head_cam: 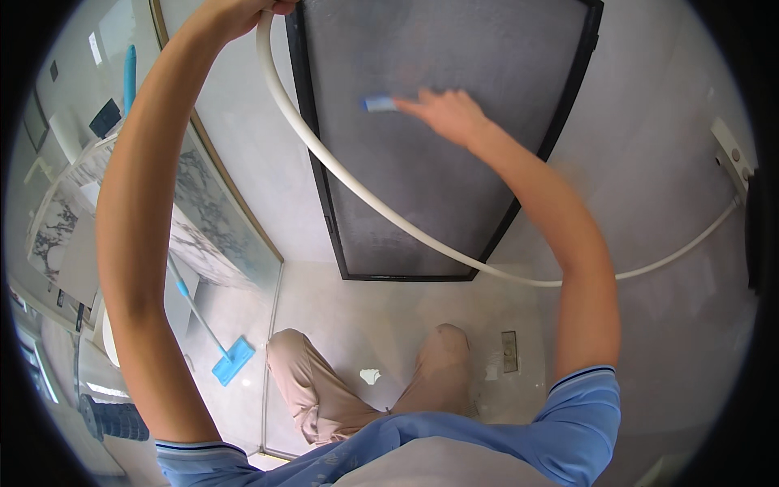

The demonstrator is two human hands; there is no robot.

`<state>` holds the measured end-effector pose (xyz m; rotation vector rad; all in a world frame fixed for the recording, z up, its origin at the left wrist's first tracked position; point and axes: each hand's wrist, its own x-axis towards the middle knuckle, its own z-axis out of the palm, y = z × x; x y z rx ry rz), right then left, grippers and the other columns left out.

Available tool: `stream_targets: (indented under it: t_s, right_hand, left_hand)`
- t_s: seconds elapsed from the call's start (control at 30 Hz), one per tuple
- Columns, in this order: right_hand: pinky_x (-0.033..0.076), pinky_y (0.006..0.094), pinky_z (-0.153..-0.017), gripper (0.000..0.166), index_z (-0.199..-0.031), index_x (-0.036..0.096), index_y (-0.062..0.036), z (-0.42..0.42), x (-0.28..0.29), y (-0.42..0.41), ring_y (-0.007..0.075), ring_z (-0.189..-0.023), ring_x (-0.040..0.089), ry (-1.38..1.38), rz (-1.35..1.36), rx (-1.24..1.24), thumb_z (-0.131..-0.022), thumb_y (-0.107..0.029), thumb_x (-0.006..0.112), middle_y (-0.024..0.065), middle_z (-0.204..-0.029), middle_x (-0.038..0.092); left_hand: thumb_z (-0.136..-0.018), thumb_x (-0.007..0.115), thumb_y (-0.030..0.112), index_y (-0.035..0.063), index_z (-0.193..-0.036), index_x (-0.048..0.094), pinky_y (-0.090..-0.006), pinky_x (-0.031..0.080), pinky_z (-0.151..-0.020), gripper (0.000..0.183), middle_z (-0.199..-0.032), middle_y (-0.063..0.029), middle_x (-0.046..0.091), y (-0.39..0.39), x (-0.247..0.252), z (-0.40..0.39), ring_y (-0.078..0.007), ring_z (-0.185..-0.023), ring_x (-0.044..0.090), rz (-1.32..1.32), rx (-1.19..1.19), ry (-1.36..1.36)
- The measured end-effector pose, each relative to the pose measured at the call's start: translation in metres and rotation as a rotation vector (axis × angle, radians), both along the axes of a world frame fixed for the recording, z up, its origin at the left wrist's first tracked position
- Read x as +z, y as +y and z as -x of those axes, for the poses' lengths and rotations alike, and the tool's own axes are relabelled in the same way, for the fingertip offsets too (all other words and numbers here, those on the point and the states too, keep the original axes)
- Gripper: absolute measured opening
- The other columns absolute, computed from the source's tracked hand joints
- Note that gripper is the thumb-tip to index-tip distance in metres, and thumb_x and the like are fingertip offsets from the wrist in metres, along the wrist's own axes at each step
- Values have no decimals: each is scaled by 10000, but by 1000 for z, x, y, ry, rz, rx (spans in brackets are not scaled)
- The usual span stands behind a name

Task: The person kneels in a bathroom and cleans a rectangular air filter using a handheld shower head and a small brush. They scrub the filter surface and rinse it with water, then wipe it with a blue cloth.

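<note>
A large mesh screen [426, 182] in a black frame leans upright against the wall. My right hand [453, 115] is over the middle of the mesh, its fingers on a small blue-and-white brush [380, 103] that touches or nearly touches the mesh; motion blurs both. At the top edge, my left hand [258, 15] is partly cut off, gripping the upper end of a white shower hose [365, 192]; whatever is at that end is hidden. The hose sags across the screen and passes behind my right arm to a fitting on the right wall.
At the right is the wall-mounted shower fitting [733, 152]. A floor drain [509, 352] lies right of my knees. Left, behind a glass panel [225, 182], stand a blue flat mop [234, 360] and a marble-patterned vanity [61, 234]. A dark ribbed object [115, 419] is at the lower left.
</note>
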<state>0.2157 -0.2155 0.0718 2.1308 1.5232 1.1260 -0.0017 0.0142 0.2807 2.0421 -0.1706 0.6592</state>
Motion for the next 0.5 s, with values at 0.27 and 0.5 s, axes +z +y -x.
stream_targets:
  t_s: [0.27, 0.5]
  right_hand:
    - [604, 491, -816, 554, -1546, 426, -286, -44, 124, -81, 414, -926, 719, 88, -752, -272, -1022, -111, 465, 182, -1146, 667]
    - [592, 526, -803, 511, -1535, 411, -340, -28, 53, -91, 428, -923, 707, 102, -218, -366, -1054, -177, 458, 156, -1106, 666]
  left_hand:
    - [-1064, 499, 248, 85, -1177, 499, -270, 332, -515, 198, -850, 9, 440, -40, 11, -22, -82, -592, 372, -107, -32, 64]
    - [-1064, 491, 266, 89, -1118, 515, -279, 371, -574, 187, -880, -4, 449, -68, 20, -8, -92, -644, 390, -240, -79, 98]
